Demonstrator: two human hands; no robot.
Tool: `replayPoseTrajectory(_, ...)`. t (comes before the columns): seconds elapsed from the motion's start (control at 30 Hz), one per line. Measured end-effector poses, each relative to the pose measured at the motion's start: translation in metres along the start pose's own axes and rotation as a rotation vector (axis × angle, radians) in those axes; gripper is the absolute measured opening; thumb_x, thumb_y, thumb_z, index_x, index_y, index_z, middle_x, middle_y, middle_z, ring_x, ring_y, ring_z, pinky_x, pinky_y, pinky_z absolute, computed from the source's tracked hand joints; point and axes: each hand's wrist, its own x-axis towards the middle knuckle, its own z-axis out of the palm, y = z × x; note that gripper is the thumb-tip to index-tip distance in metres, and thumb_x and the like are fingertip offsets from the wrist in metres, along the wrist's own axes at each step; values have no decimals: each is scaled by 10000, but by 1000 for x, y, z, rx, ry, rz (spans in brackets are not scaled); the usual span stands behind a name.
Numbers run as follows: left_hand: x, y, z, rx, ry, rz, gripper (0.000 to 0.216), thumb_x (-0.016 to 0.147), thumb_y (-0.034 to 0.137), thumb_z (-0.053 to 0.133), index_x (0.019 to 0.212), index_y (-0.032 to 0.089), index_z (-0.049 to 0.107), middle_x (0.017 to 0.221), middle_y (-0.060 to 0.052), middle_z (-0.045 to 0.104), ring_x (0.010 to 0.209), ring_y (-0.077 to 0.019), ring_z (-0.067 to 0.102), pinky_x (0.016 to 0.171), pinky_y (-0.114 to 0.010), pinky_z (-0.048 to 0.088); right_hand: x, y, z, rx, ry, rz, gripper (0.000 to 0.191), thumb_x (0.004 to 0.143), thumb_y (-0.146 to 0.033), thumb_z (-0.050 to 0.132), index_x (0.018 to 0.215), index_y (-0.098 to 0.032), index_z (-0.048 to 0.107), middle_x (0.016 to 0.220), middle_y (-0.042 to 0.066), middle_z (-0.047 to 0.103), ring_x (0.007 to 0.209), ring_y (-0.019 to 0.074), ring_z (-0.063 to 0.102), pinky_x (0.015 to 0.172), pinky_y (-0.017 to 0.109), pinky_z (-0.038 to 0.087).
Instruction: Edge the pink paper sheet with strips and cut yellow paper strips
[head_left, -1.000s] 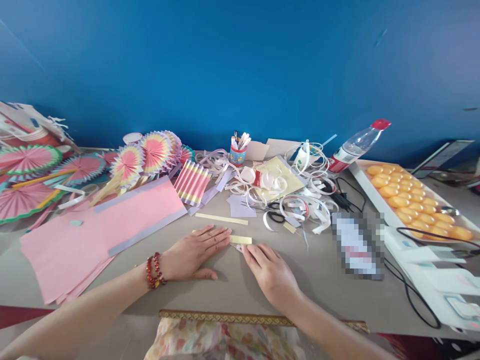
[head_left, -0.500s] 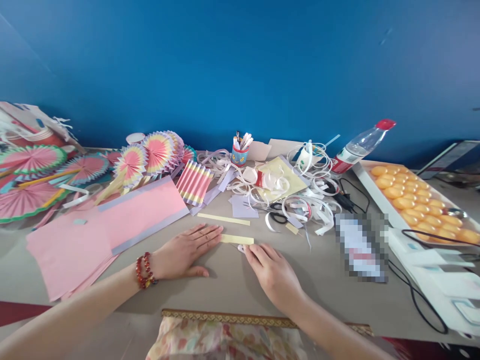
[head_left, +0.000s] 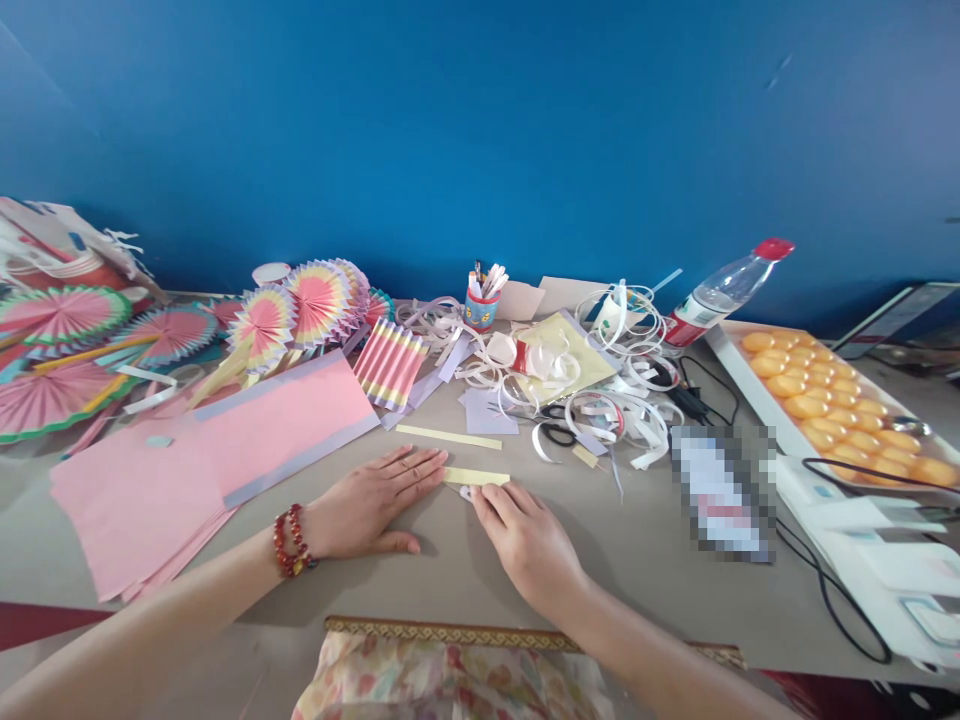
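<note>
Containers: patterned pen cup [head_left: 481, 312] at the back of the bench [head_left: 637, 600], upright, holding pens and pale sticks [head_left: 495, 281]. White tray [head_left: 752, 408] at right, filled with rounded yellow-orange pieces [head_left: 806, 385], one shiny metal item [head_left: 907, 426] among them. Red-capped bottle [head_left: 720, 298] beside the tray, tilted in view; fill level unclear.

Pale yellow strip [head_left: 477, 477] lies flat between the hands. Left hand [head_left: 381, 503]: palm down, fingers spread straight, fingertips at the strip's left end. Right hand [head_left: 525, 540]: fingers curled, pinching a small white tool [head_left: 466, 492] at the strip's near edge; most of it hidden.

Second yellow strip [head_left: 450, 437] just beyond, roughly parallel. Past that, tangled white tape curls [head_left: 555, 365] and scissors [head_left: 557, 433], partly covered. Pink sheets [head_left: 139, 500] to the left, paper fans [head_left: 319, 300] behind.
</note>
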Motion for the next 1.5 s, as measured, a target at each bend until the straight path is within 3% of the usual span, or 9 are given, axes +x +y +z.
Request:
replayPoseTrajectory(0.23,0,0,-3,6,-2,12,853,940,646,411,1567,211,29,1615,-93,131,1478,-267,189,1223,-412,86,5,-5,1,-7,-15,8,344,867,-70,599,1207,-124,599,988,79,645,883,209,552,715,331,482)
replayPoseTrajectory(0.57,-23,-4,-7,46,7,-55,811,950,635,404,1566,233,64,1612,-81,155,1473,-269,209,1220,-408,99,5,-2,1,15,-12,-9,368,862,-47,593,1217,-140,590,1019,78,644,895,205,548,758,317,486)
replayPoseTrajectory(1.07,-23,-5,-2,76,-12,-53,847,945,655,385,1567,210,21,1616,-88,120,1484,-271,163,1219,-419,64,27,-19,3,24,-25,-43,324,886,-72,576,1205,-123,599,977,80,630,871,200,557,733,317,501)
replayPoseTrajectory(1.27,-27,-7,-12,70,1,-50,811,975,607,368,1566,202,-13,1615,-85,125,1483,-254,173,1221,-402,92,30,-20,4,18,-27,-44,311,884,-64,565,1181,-137,620,990,82,641,874,205,561,744,305,493)
replayPoseTrajectory(1.5,-42,-14,-11,133,-3,-62,788,969,598,404,1566,204,75,1606,-95,169,1470,-263,221,1221,-429,55,28,-18,6,54,-30,-37,306,901,-62,558,1195,-132,601,998,84,636,891,201,561,755,312,489)
